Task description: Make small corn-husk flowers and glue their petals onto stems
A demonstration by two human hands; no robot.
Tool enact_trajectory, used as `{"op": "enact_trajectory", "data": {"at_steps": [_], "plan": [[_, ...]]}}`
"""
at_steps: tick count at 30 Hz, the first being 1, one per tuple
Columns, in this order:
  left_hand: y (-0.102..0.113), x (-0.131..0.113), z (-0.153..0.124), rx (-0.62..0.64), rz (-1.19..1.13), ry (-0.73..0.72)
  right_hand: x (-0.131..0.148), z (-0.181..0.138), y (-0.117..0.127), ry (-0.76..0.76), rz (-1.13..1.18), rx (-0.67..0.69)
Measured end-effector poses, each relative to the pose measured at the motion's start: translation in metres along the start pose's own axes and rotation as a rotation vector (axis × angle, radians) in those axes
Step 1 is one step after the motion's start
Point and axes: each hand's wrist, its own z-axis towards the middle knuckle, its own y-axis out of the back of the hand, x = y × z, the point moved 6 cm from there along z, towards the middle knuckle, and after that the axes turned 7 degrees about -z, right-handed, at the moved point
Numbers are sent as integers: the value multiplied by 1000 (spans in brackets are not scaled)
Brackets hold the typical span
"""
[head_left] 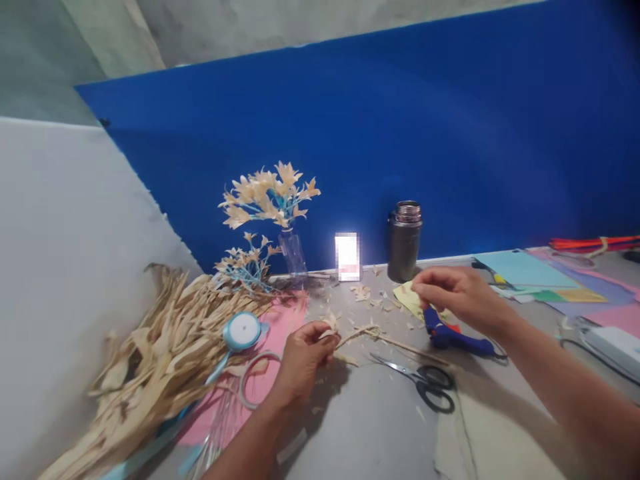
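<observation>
Nearest us, a broad stretch of smooth grey worktop [383,437] gives our left forearm room, bounded on the right by the edge of a flat beige sheet [493,433]. Black-handled metal scissors [434,387] lie with their loops by that sheet's far edge, their blades angled toward our left hand [303,360]. Its grip pinches a small pale petal-like piece [330,323], held just above the worktop; a thin tan stalk [407,348] lies to its right. On the left, room is tight: a glossy pale ring-shaped roll [243,381] stands just beside our wrist, over a flat pink sheet [273,333], and dry, creased, straw-coloured husks [150,360] are heaped past it, with a round light-blue ribbon spool [243,331] at their edge.

Our right hand [463,297] is raised over a blue plastic glue gun [457,340] and a crumpled yellow piece [410,300]; its fingertips curl close to the thumb, but we cannot tell whether its grip holds anything. Pale curled scraps [367,293] scatter beyond. Farther back stand star-shaped cream flowers [265,193] in a clear bottle-shaped vase [293,253] and a dark cylindrical metal flask [405,243], before a flat blue panel [350,147].
</observation>
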Motion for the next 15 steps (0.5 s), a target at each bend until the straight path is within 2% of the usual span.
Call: {"op": "enact_trajectory", "data": {"at_steps": [2, 4, 6, 10, 15], "plan": [[-1, 12, 3, 16, 19, 13, -16, -9, -9, -44, 60, -110], [-1, 23, 5, 30, 43, 10, -32, -18, -21, -57, -6, -185], [-1, 29, 6, 40, 66, 8, -45, -21, -31, -25, -142, -187], [4, 31, 5, 24, 109, 9, -65, -18, -26, -34, -317, -233], [7, 27, 5, -23, 63, 18, -65, -16, -33, 0, -396, -134]]}}
